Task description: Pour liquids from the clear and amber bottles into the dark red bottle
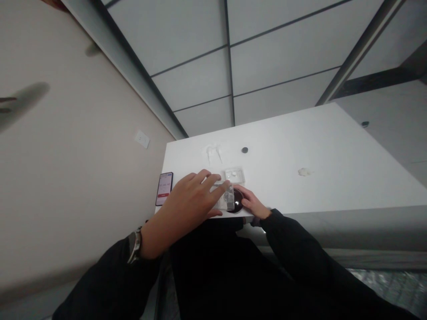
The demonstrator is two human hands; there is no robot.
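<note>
**Both hands on the little clear case at the table edge**

Down in the lower middle of the frame, at the near edge of the white table (300, 146), we've got both hands crowded around one small spot. Our left hand (191, 198) is spread fairly flat, fingers stretched out to the right, with the fingertips (224, 186) resting on a small clear plastic case (227, 198). It's more of a press on top than a pinch, and we can't tell whether the thumb is hooked under it. There's a wristwatch (134, 245) on that wrist, just above the black sleeve.

Our right hand (252, 204) comes in from the lower right, fingers loosely curled against a dark round object (237, 201) that sits right under or beside the clear case; whether it's actually gripped is hard to say.

Just behind the case, toward the middle of the frame, lies a second clear plastic container (235, 174). To the left of our left hand, a smartphone (164, 188) with a lit screen sits at the table's left edge. Further up the table: a pair of white earbuds (213, 153), a small black disc (245, 150), and off to the right a crumpled white bit (304, 171).
</note>
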